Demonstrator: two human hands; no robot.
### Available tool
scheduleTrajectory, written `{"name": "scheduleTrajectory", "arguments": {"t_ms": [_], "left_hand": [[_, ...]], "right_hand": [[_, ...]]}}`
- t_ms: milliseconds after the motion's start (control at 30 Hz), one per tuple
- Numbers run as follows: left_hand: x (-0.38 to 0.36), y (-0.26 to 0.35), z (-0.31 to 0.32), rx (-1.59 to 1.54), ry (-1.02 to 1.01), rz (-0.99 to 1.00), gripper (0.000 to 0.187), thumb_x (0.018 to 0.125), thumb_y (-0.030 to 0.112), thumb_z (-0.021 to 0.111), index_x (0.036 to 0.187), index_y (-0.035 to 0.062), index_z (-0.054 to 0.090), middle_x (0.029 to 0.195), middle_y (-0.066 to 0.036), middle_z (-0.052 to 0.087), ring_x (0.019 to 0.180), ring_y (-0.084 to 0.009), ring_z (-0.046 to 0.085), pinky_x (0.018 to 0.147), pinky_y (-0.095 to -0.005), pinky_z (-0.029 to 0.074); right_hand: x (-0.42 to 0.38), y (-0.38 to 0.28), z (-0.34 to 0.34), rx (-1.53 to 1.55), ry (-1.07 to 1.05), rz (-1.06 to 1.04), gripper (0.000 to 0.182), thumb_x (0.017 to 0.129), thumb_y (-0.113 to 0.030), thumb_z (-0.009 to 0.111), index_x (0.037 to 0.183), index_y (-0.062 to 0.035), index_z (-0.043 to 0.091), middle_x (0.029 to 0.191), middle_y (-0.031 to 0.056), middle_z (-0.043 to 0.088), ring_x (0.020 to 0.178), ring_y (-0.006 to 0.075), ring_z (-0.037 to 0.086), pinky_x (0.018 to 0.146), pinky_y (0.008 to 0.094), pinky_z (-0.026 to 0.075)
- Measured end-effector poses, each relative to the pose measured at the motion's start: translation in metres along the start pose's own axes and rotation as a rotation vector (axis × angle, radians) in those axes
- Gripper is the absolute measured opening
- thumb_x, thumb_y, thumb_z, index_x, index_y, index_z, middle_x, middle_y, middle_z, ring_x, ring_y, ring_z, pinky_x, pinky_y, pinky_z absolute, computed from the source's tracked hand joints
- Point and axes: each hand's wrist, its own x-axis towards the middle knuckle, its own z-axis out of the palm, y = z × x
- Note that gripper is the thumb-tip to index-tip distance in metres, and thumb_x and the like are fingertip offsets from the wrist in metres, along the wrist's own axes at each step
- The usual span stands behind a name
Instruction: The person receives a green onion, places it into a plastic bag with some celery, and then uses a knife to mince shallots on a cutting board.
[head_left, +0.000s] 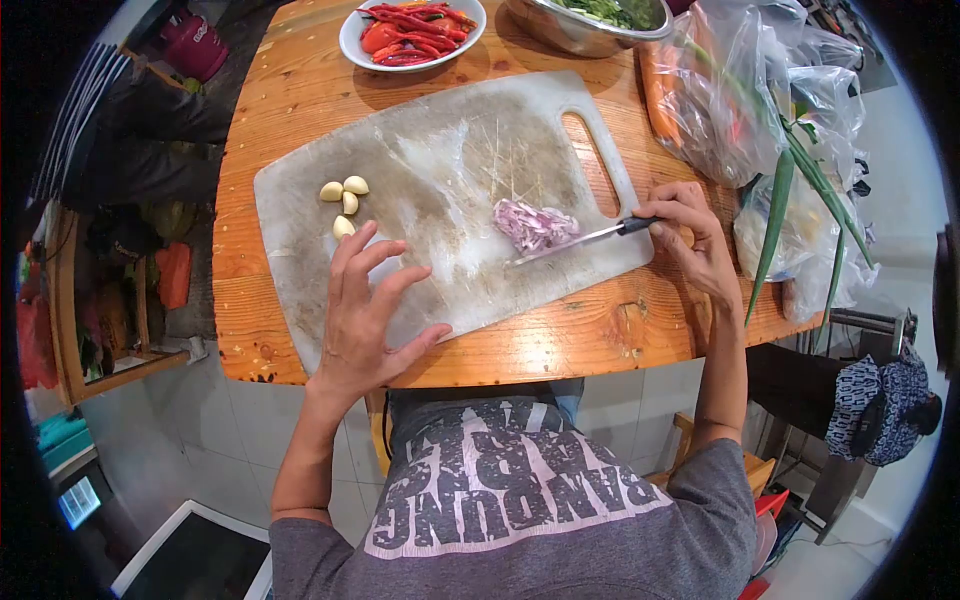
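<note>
My right hand (702,240) grips the black handle of a knife (590,236) at the right end of the board. The blade lies low along the front of a pile of sliced shallots (536,225). My left hand (368,312) hovers over the front left of the white cutting board (470,285), its fingers spread and apart. One fingertip is right at the lowest of several peeled garlic cloves (350,204), which sit in a small group on the board's left part. Brown stains and scratches mark the board.
Behind the board stand a white bowl of red chilies and tomato (350,40) and a metal bowl (590,38) with chopped greens. Plastic bags (735,110) with carrots (658,90) and green onion leaves (775,220) crowd the wooden table's (480,368) right side.
</note>
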Motion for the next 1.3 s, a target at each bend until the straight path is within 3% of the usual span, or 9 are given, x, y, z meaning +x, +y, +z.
{"name": "scheduleTrajectory", "arguments": {"t_ms": [367, 467, 667, 1067, 1300], "left_hand": [[-0.001, -0.003, 0.004, 0.05, 0.034, 0.038, 0.051, 0.076, 0.019, 0.086, 0.121, 0.0133, 0.063, 0.135, -0.012, 0.052, 0.144, -0.0393, 0.037, 0.118, -0.0565, 0.032], [0.001, -0.002, 0.003, 0.052, 0.053, 0.044, 0.045, 0.079, 0.015, 0.083, 0.119, 0.0126, 0.064, 0.132, -0.012, 0.054, 0.142, -0.0381, 0.04, 0.118, -0.0578, 0.032], [0.009, -0.003, 0.006, 0.039, 0.113, 0.059, 0.037, 0.084, 0.01, 0.076, 0.118, 0.01, 0.061, 0.129, -0.012, 0.058, 0.137, -0.0371, 0.046, 0.119, -0.0579, 0.03], [0.009, 0.002, 0.011, 0.025, 0.126, 0.019, 0.039, 0.082, 0.006, 0.076, 0.118, 0.0107, 0.063, 0.127, -0.01, 0.058, 0.134, -0.0347, 0.047, 0.117, -0.0542, 0.033], [0.011, -0.004, 0.015, 0.039, 0.18, -0.007, 0.038, 0.083, 0.003, 0.073, 0.119, 0.0093, 0.063, 0.127, -0.011, 0.057, 0.133, -0.0356, 0.047, 0.116, -0.0532, 0.034]], "right_hand": [[0.039, 0.007, 0.003, -0.015, -0.143, -0.148, 0.025, 0.089, -0.007, 0.069, 0.113, -0.0078, 0.077, 0.105, 0.0053, 0.065, 0.106, 0.023, 0.052, 0.1, 0.0376, 0.037], [0.033, -0.009, 0.003, 0.053, -0.07, -0.131, 0.026, 0.09, -0.007, 0.069, 0.114, -0.0079, 0.076, 0.105, 0.006, 0.065, 0.106, 0.023, 0.053, 0.098, 0.0371, 0.038], [0.038, -0.003, 0.026, -0.102, 0.226, -0.099, 0.027, 0.089, -0.005, 0.068, 0.116, -0.0074, 0.075, 0.106, 0.0071, 0.066, 0.106, 0.0243, 0.053, 0.097, 0.0373, 0.04], [0.038, 0.01, 0.029, -0.074, 0.037, -0.132, 0.025, 0.092, -0.002, 0.066, 0.115, -0.0061, 0.074, 0.109, 0.0087, 0.063, 0.108, 0.0247, 0.052, 0.099, 0.0379, 0.038], [0.088, 0.006, 0.032, -0.178, 0.169, -0.337, 0.027, 0.09, -0.004, 0.067, 0.116, -0.0098, 0.075, 0.108, 0.0072, 0.064, 0.104, 0.0264, 0.052, 0.097, 0.0383, 0.04]]}}
